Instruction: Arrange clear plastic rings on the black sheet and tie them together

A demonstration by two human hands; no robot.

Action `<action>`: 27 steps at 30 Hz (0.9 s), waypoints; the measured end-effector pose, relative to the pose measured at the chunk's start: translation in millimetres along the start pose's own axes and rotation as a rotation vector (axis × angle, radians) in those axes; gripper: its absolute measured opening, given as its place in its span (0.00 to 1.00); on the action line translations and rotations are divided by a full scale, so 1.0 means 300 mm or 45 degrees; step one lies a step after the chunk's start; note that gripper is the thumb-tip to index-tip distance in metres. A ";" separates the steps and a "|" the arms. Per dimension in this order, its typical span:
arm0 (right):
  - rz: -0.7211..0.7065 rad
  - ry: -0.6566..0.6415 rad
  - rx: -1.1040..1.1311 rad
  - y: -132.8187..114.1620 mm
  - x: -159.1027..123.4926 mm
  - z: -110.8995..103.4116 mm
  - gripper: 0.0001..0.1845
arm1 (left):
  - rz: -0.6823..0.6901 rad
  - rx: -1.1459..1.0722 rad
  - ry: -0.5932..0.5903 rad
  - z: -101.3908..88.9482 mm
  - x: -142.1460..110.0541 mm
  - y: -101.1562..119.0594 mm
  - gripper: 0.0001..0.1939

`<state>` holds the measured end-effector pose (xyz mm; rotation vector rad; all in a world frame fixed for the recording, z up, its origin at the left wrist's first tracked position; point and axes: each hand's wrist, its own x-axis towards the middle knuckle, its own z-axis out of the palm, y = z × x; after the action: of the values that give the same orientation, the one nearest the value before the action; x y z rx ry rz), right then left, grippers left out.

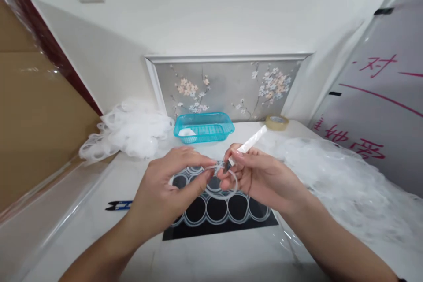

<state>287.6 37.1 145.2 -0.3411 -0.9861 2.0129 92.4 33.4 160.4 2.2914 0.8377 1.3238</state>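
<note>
My left hand (172,185) pinches a clear plastic ring (228,189) at its top edge, fingers closed on it. My right hand (254,174) grips a white pen-like tool (251,142) with its dark tip touching the ring where both hands meet. Both hands hover above a black mat (218,218) that carries rows of joined clear rings (214,211).
A teal plastic basket (204,128) stands at the back. A heap of white rings (128,130) lies back left and a larger spread (333,172) at the right. A tape roll (276,122) sits back right. Small blue-handled snips (119,205) lie left on the white table (211,260).
</note>
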 end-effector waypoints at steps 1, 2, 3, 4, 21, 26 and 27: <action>-0.014 -0.027 0.004 -0.006 -0.001 0.008 0.08 | 0.109 0.108 0.074 0.004 0.002 0.010 0.10; -0.026 -0.050 0.016 -0.010 -0.003 0.015 0.08 | 0.187 0.199 0.133 0.007 0.003 0.017 0.10; -0.037 -0.063 0.037 -0.014 -0.006 0.020 0.08 | 0.225 0.267 0.173 0.008 0.003 0.023 0.10; -0.047 -0.070 0.063 -0.018 -0.009 0.024 0.08 | 0.219 0.307 0.202 0.006 0.001 0.027 0.09; -0.013 0.200 0.215 -0.022 -0.060 0.059 0.05 | -0.299 -0.480 -0.056 -0.077 -0.012 0.041 0.08; -0.053 0.189 0.073 -0.014 -0.056 0.057 0.07 | -0.310 -0.522 -0.052 -0.085 -0.017 0.032 0.08; -0.072 0.202 0.014 -0.012 -0.054 0.057 0.07 | -0.301 -0.511 -0.037 -0.085 -0.018 0.031 0.08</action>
<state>290.1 16.7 157.3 -0.4546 -0.8765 1.9081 71.1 23.2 174.9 1.8374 0.7290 1.2212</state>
